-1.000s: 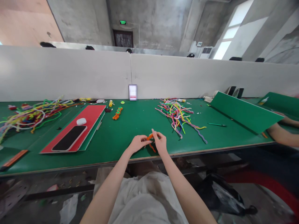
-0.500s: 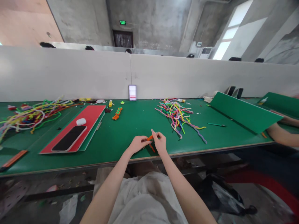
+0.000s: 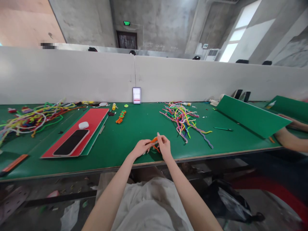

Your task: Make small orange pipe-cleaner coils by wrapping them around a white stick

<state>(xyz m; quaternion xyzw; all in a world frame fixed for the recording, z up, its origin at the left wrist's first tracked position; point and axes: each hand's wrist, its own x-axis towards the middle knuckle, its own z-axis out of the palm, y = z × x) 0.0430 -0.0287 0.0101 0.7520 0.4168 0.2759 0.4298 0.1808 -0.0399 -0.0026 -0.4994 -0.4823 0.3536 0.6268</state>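
Between my hands, just above the front edge of the green table [image 3: 139, 128], is an orange pipe cleaner [image 3: 154, 140], bent into a loop. My left hand [image 3: 141, 148] pinches its left part between thumb and fingers. My right hand [image 3: 164, 146] grips the other side, thumb pointing up. An orange strand hangs below, partly hidden by the fingers. Farther back to the left lie small orange and green fuzzy pieces [image 3: 121, 116] in a row. Right of my hands spreads a loose heap of multicoloured pipe cleaners [image 3: 181, 117].
To the left, a red board [image 3: 96, 117] carries a black phone [image 3: 71, 142] and a white case [image 3: 83, 125]. More pipe cleaners [image 3: 36, 120] lie beyond. A lit phone [image 3: 136, 95] leans on the partition. At right are tweezers [image 3: 223, 129], a green board [image 3: 252, 114] and another person's arm [image 3: 292, 140].
The orange loop has shifted slightly and its hanging end sits higher, closer to my right hand. Both hands keep their hold, with small finger movements.
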